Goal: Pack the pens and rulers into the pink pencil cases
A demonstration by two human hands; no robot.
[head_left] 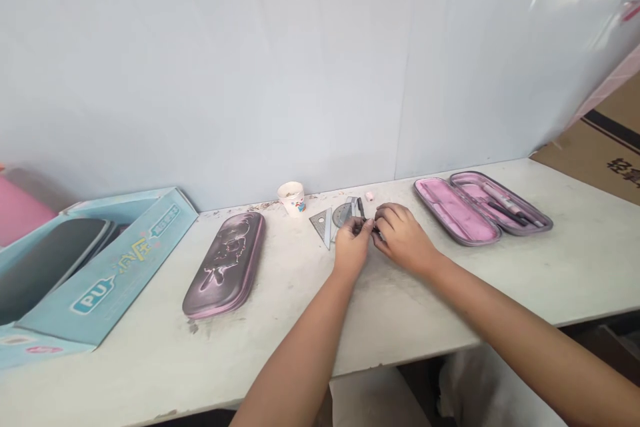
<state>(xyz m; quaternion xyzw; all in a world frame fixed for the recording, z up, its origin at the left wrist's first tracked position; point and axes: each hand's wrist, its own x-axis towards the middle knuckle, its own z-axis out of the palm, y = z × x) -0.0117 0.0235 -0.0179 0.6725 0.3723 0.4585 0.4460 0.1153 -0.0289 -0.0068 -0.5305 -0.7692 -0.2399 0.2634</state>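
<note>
My left hand [353,247] and my right hand [403,237] meet at the middle of the table. Their fingertips pinch a small dark item [374,230], partly hidden by my fingers, so its exact kind is unclear. Just behind them lie a clear plastic set square [321,227] and a grey-tinted protractor [342,215]. A small pink eraser [369,196] sits beyond my fingers. To the right lies an open pink-lined pencil case [483,205] holding pens. To the left lies a closed purple-pink pencil case [224,265].
A white paper cup [291,198] stands against the pale wall at the table's back edge. A light blue cardboard box [95,273] sits at the left end of the white table [350,320]. A brown carton [600,147] stands beyond the right end.
</note>
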